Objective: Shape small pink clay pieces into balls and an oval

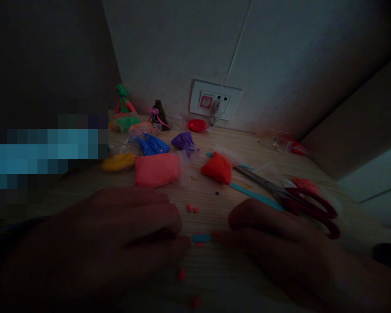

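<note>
A small flat blue piece [201,238], with orange-red clay [200,244] showing at its edge, lies between my hands low over the table. My left hand [117,239], fingers curled, has its thumb tip against the left end. At the other end is a fingertip of my right hand [286,245], whose fingers are also bent inward. How firmly either hand grips the piece is hard to see in the dim light. Just beyond are two little orange-red clay bits [192,209]. Nearer to me lie a red clay bit [181,274] and another blurred one [196,301].
Scissors [273,187] with dark red handles and a light blue strip-like tool [257,197] lie right. Bagged clay stands behind: pink [158,169], red-orange [217,168], blue [153,144], purple [184,141], yellow [119,162]. A green figure [123,99] is near the wall socket [214,100].
</note>
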Motion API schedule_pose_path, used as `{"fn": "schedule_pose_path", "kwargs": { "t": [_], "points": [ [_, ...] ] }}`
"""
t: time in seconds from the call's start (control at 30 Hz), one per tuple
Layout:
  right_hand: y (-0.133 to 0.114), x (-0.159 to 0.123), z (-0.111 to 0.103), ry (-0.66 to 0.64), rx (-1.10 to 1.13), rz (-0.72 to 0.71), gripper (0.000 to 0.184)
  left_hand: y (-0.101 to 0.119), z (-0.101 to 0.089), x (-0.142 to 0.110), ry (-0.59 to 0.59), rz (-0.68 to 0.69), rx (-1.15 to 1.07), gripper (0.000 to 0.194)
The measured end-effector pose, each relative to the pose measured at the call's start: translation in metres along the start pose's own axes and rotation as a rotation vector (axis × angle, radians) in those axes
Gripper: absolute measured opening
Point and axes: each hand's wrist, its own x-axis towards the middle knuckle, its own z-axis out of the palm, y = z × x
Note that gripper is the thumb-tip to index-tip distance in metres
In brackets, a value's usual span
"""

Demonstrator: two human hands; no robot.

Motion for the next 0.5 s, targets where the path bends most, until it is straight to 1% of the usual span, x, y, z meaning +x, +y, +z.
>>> {"fn": "schedule_pose_path", "kwargs": {
  "t": [0.1,0.17,0.3,0.4,0.5],
  "points": [
    [-0.002,0.001,-0.001,0.029,0.033,0.047,0.029,0.002,-0.003,0.005,0.001,0.020,0.008,0.041],
    [-0.002,0.002,0.000,0.036,0.036,0.060,0.029,0.002,-0.007,0.010,-0.004,0.085,0.024,0.040],
    [0.000,0.001,0.001,0.033,-0.018,-0.033,0.036,0.002,-0.014,0.018,0.024,0.300,0.121,0.043],
    [0.003,-0.002,0.001,0.031,-0.027,-0.049,0.034,0.001,-0.015,0.022,0.055,0.347,0.162,0.043],
    [0.008,-0.002,0.001,0.092,-0.065,-0.089,0.037,0.001,-0.014,0.023,0.056,0.381,0.167,0.040]
  ]
}}
